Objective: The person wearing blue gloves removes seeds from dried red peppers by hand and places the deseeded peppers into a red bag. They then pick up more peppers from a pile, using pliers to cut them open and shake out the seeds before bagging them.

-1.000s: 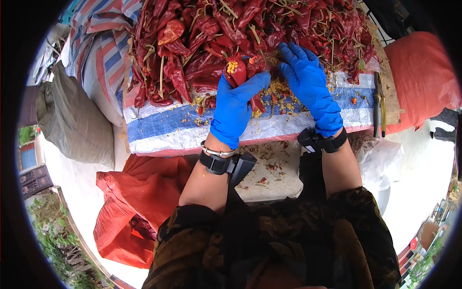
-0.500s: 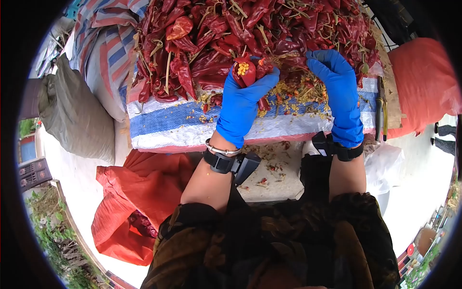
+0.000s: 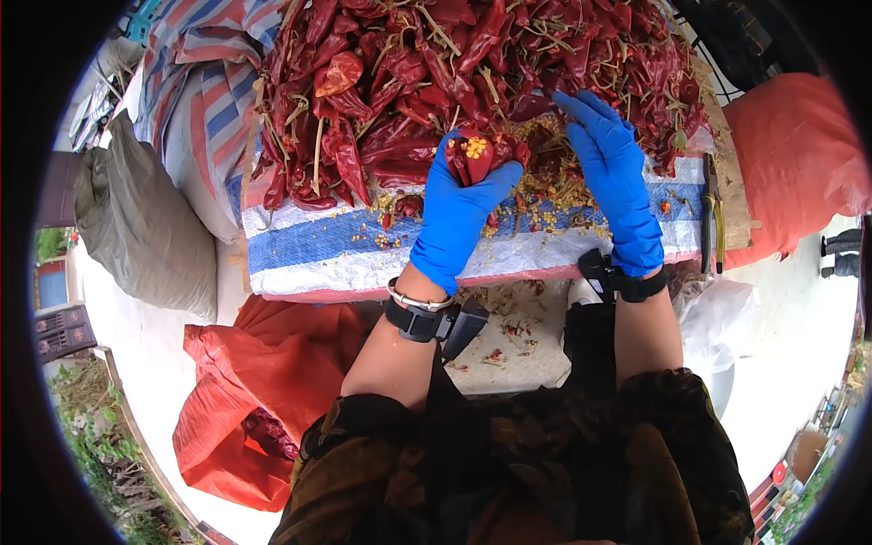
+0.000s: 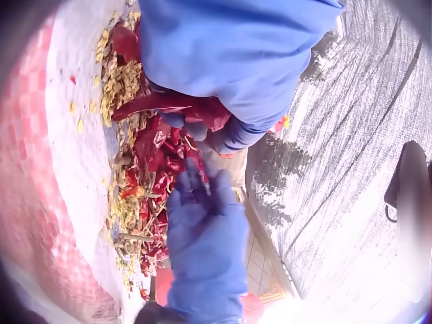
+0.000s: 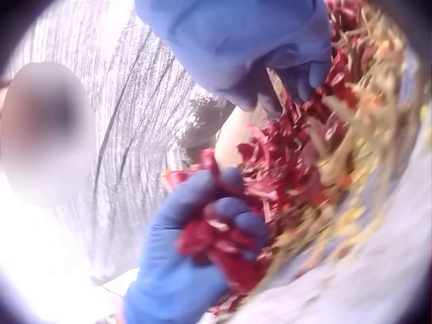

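Note:
In the head view my blue-gloved left hand [image 3: 459,218] grips several dried red chili peppers [image 3: 481,169], one torn end showing yellow seeds. The right wrist view shows these peppers [image 5: 233,260] under the curled fingers of that hand. My right hand [image 3: 613,177], also gloved in blue, is to the right at the near edge of a big heap of dried chilies [image 3: 409,54]. Its fingers are mostly straight, and the left wrist view shows the hand [image 4: 206,250] blurred, with fingers spread. Loose seeds and stems [image 3: 545,213] lie between the hands.
A striped woven sheet [image 3: 336,250] covers the board under the heap. Pliers [image 3: 711,213] lie at its right edge. A red sack [image 3: 790,163] stands to the right, a grey sack [image 3: 136,227] to the left. An open red bag [image 3: 250,372] holding chilies sits below.
My right hand moved right and back from the heap while pinching a chili, then returned leftward with straighter fingers. My left hand keeps its grip, shifting slightly.

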Demonstrator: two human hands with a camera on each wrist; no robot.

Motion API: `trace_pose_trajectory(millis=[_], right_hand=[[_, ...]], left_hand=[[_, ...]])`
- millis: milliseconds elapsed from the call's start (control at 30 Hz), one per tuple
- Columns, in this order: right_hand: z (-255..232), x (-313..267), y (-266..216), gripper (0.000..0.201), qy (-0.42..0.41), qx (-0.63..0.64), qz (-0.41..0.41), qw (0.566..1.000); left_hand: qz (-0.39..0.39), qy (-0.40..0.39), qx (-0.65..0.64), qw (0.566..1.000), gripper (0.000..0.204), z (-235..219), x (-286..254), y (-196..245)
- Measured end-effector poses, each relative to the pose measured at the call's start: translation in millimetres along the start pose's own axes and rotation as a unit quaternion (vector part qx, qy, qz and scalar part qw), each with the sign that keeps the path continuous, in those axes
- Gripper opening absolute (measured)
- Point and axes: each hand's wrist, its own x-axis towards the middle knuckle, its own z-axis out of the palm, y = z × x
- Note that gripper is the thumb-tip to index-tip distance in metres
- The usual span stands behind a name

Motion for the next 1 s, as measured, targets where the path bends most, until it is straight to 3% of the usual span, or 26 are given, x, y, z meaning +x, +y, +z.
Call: trace_pose_trajectory(millis=[33, 100, 200, 433, 500, 633, 700, 833, 867, 900, 967, 1000], right_hand=[[1.7, -0.6, 7.6, 0.028, 0.001, 0.000, 0.000, 1.000], [4.6, -1.5, 17.3, 0.030, -0.062, -0.130, -0.045, 0.989], [8.5, -8.1, 19.3, 0.032, -0.067, -0.192, -0.012, 0.979], [14.9, -9.3, 22.5, 0.030, -0.043, -0.224, -0.035, 0.973], [13.6, -6.4, 21.4, 0.025, -0.014, -0.137, -0.028, 0.990], [4.5, -0.9, 2.5, 0.021, 0.015, -0.139, -0.064, 0.988], [5.2, 1.0, -3.3, 0.020, 0.063, -0.051, -0.071, 0.994], [0.6, 1.1, -30.1, 0.022, 0.095, -0.079, -0.103, 0.987], [-0.6, -2.8, -40.3, 0.028, 0.059, 0.088, 0.031, 0.994], [-0.7, -3.1, -40.8, 0.028, 0.060, 0.090, 0.027, 0.994], [-1.0, -3.9, -39.8, 0.034, 0.056, 0.114, -0.067, 0.990], [-3.1, -5.5, -50.0, 0.036, 0.043, 0.104, -0.015, 0.993]], left_hand=[[-0.024, -0.004, -0.041, 0.999, 0.042, -0.5, 0.7, 4.4], [-0.034, -0.003, -0.078, 0.996, 0.041, -0.3, -3.8, 10.3], [-0.013, 0.001, -0.134, 0.991, 0.041, -0.8, -1.4, 9.2], [-0.056, -0.019, -0.142, 0.988, 0.043, -4.9, 1.2, 5.9], [-0.061, -0.013, -0.145, 0.987, 0.042, -5.0, 1.3, 7.0], [-0.053, -0.011, -0.123, 0.991, 0.036, -5.0, -0.3, 10.0], [-0.047, -0.002, -0.109, 0.993, 0.033, -6.5, 0.2, 9.1], [-0.052, 0.001, -0.184, 0.982, 0.029, -9.9, 0.3, 8.1], [-0.059, 0.005, -0.205, 0.977, 0.029, -9.8, 0.0, 9.2], [-0.068, 0.009, -0.226, 0.972, 0.029, -10.4, -0.1, 10.0], [-0.079, 0.001, -0.235, 0.969, 0.032, -14.5, 0.2, 7.8], [-0.059, -0.001, -0.251, 0.966, 0.035, -12.3, -0.3, 9.3]])
